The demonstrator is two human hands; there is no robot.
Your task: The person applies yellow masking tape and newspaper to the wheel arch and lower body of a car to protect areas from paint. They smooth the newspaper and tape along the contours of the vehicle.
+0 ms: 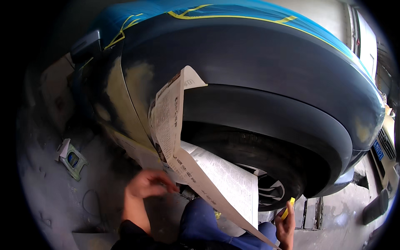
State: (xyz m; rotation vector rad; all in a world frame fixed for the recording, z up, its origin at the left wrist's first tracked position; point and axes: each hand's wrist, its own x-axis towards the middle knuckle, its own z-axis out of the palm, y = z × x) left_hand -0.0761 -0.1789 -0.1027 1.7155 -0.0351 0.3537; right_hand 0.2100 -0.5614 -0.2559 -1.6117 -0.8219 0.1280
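Observation:
A long newspaper sheet point(216, 168) hangs folded at the front edge of the wheel arch and stretches down across the tire toward my knees. Beside its left edge, low by the car's sill, is my left hand point(151, 183). It is blurred, fingers bent and apart, and I see nothing in it; whether it touches the paper I cannot tell. Near the sheet's lower right end, my right hand point(285, 229) is closed around a slim yellow thing point(285, 214), partly hidden by the fingers. The dark grey fender point(266, 58) curves above the wheel point(271, 191).
Blue plastic film point(237, 10) edged with yellow tape covers the car's top. Tan filler patches point(135, 85) mark the body panel. A pale green stool-like object point(74, 160) stands on the floor at left. At right are a dark cylinder point(375, 208) and a loose bumper point(389, 146).

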